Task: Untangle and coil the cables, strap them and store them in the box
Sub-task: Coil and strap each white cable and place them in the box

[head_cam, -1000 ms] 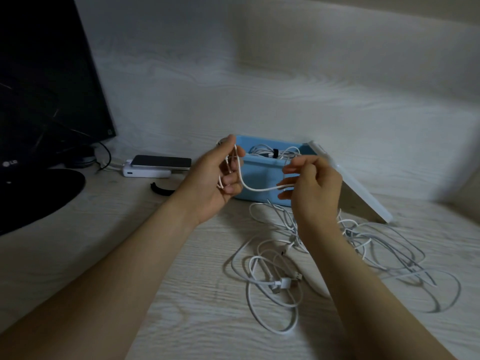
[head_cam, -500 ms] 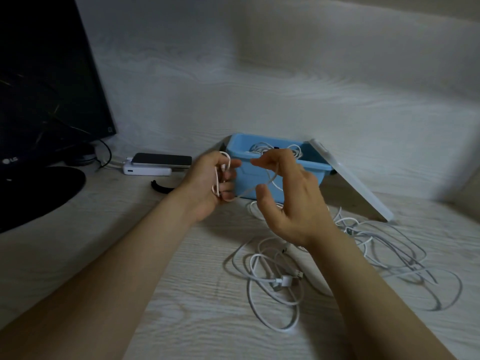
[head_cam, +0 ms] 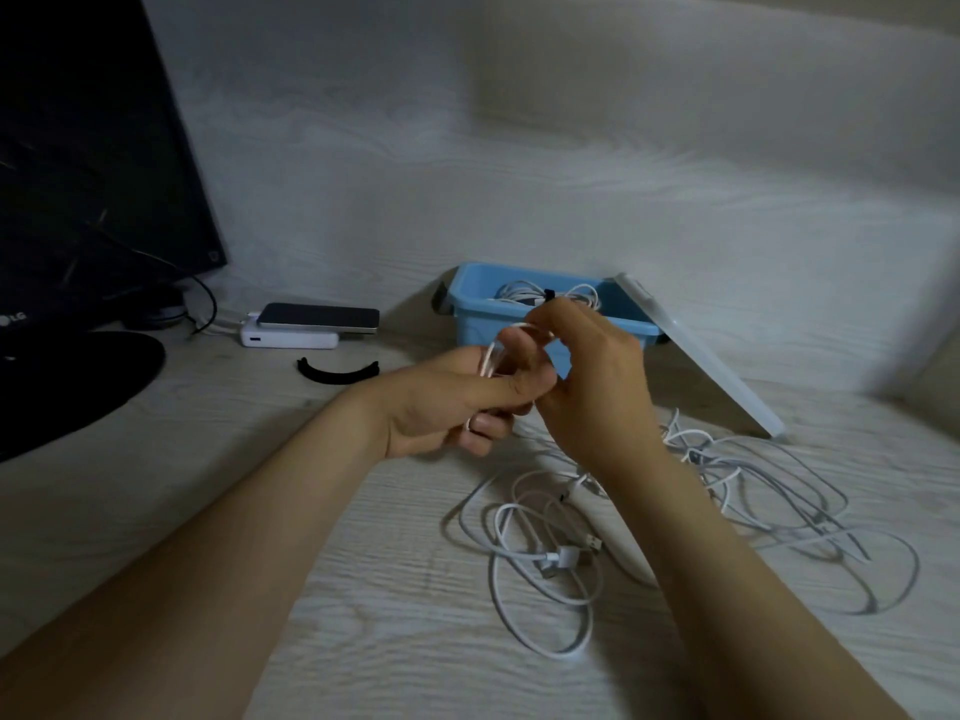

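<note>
- Cable (head_cam: 492, 357), thin and white, sits in small loops in the left grip (head_cam: 452, 402), fingers curled round it, just before the blue box (head_cam: 493, 324).
- Right grip (head_cam: 592, 387) pinches the same cable's top.
- Other white cables (head_cam: 545, 558) lie tangled on the tabletop (head_cam: 363, 615).

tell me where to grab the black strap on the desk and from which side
Probably pinch the black strap at its right tip, coming from above. It lies in a thin, shallow arc on the desk; that tip is free and nearest the left hand, which grips the coiled cable.
</note>
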The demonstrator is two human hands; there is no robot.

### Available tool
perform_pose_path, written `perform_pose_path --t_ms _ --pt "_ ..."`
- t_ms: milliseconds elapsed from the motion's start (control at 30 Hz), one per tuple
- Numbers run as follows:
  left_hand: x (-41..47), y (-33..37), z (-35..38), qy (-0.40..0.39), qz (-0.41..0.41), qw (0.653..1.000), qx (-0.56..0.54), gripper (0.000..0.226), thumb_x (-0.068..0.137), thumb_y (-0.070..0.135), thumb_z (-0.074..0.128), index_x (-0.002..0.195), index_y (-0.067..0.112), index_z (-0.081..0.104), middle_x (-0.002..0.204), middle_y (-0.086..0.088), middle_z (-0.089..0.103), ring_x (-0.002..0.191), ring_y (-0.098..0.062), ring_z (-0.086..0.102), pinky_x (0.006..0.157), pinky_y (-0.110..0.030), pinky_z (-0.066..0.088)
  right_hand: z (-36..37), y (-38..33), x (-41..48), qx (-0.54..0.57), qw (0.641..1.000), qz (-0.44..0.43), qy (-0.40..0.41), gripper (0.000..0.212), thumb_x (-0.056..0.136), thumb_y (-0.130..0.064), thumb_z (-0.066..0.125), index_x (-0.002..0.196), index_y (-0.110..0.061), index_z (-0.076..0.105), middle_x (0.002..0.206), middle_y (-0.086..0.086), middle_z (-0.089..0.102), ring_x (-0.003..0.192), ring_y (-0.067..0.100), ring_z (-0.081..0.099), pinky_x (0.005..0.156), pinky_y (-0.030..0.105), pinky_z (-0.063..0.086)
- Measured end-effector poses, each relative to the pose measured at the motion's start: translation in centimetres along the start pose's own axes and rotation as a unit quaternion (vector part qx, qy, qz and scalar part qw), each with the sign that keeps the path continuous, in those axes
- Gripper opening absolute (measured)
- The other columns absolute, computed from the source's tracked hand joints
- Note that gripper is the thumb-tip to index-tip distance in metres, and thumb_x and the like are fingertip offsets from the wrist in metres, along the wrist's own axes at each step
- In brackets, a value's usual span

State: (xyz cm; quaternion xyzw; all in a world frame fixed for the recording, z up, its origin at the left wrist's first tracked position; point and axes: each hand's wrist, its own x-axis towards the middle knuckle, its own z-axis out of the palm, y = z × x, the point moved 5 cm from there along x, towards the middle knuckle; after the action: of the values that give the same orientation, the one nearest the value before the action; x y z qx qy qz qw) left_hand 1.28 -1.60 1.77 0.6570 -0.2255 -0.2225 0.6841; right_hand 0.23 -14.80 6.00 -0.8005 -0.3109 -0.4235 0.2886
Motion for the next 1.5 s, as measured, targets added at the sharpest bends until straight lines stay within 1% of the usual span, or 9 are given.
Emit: perform_pose_path --t_ms 233,433,667,800,967,1100,1233,1367,1500 --pt "0.3 0.4 0.0 0.066 0.016 0.997 -0.046 0.032 0.11 0.045 0.043 0.1 0.016 0.052 0.075 0.001 0.044 0.06 -0.01 0.023 0.049 -0.02 0.022 0.6 1.4 -0.4 0.002 0.998 0.063 -0.028 0.036 0.113 -0.036 0.034 0.111 -0.015 0.064 0.091 0.0 0.068 0.083 0.024 0.064 0.074 0.048 0.05" --pt "0.3 1.7 -1.0 0.103 0.086 0.987 -0.085 0.048 0.11 0.052 0.036 0.118 0.011 0.06 0.068 0.001 0.032 0.058 -0.012 0.017 0.045 -0.021 0.021 0.6 1.4 -0.5 0.063 0.993 0.091 -0.047 0.026 0.103 -0.017 0.042 0.122 -0.013 0.059 0.083 0.003 0.07 0.078 0.019 0.067 0.073 0.041 0.048" --pt "0.6 2.5 -2.1 0.176 0.148 0.966 -0.12 0.057 0.114 0.047 0.026 0.124 0.01 0.068 0.066 0.0 0.033 0.053 -0.009 0.022 0.046 -0.022 0.021 1.9 2.0 -1.2 0.077 0.968 0.186 -0.153 0.053 0.103 -0.02 0.059 0.153 -0.014 0.039 0.07 -0.007 0.071 0.067 0.005 0.064 0.068 0.024 0.048" --pt "0.8 2.1 -4.5 0.331 0.183 0.914 -0.145 0.058 0.113 0.05 0.026 0.105 0.009 0.067 0.063 0.0 0.037 0.052 -0.01 0.027 0.045 -0.024 0.027 2.8 1.5 -1.5 -0.03 0.957 0.122 -0.262 0.032 0.096 -0.026 0.067 0.125 -0.015 0.072 0.078 -0.003 0.079 0.083 0.014 0.073 0.092 0.031 0.052" --pt "-0.2 0.6 -7.2 0.488 0.11 0.863 -0.077 0.052 0.111 0.054 0.029 0.094 0.016 0.06 0.068 0.001 0.053 0.056 -0.013 0.046 0.053 -0.025 0.038 2.6 -0.2 -1.3 -0.021 0.96 0.064 -0.273 0.014 0.087 -0.029 0.07 0.096 -0.028 0.081 0.072 -0.007 0.073 0.069 0.011 0.067 0.072 0.026 0.054" --pt "0.2 0.5 -6.9 0.441 0.107 0.868 -0.204 0.046 0.111 0.053 0.031 0.1 0.014 0.053 0.066 -0.006 0.062 0.058 -0.02 0.064 0.061 -0.033 0.057 2.6 -0.8 -1.2 -0.005 0.967 0.035 -0.253 0.022 0.099 -0.048 0.061 0.094 -0.033 0.077 0.054 -0.009 0.06 0.054 0.01 0.057 0.066 0.034 0.052" --pt "0.3 1.3 -6.4 0.4 0.16 0.849 -0.307 0.042 0.113 0.05 0.032 0.092 0.017 0.049 0.059 0.003 0.038 0.044 -0.011 0.035 0.047 -0.025 0.045 2.7 -0.3 -1.5 -0.054 0.96 0.061 -0.266 0.035 0.087 -0.062 0.053 0.099 -0.036 0.073 0.059 -0.011 0.062 0.069 0.014 0.061 0.072 0.041 0.057" --pt "-0.4 0.8 -8.0 0.488 0.13 0.83 -0.236 0.029 0.112 0.041 0.039 0.101 0.019 0.054 0.066 0.003 0.036 0.043 -0.008 0.03 0.043 -0.02 0.035 1.2 0.0 -0.7 -0.053 0.979 0.085 -0.176 0.032 0.075 -0.043 0.051 0.093 -0.032 0.075 0.07 -0.011 0.067 0.073 0.016 0.066 0.07 0.04 0.059" --pt "-0.1 -0.1 -8.3 0.47 0.049 0.877 -0.089 0.027 0.108 0.04 0.043 0.098 0.02 0.058 0.07 0.002 0.04 0.049 -0.011 0.035 0.045 -0.022 0.034 0.6 -0.9 -0.3 0.006 0.995 0.02 -0.098 0.023 0.087 -0.03 0.059 0.097 -0.025 0.079 0.077 -0.01 0.062 0.066 0.004 0.057 0.064 0.029 0.051"
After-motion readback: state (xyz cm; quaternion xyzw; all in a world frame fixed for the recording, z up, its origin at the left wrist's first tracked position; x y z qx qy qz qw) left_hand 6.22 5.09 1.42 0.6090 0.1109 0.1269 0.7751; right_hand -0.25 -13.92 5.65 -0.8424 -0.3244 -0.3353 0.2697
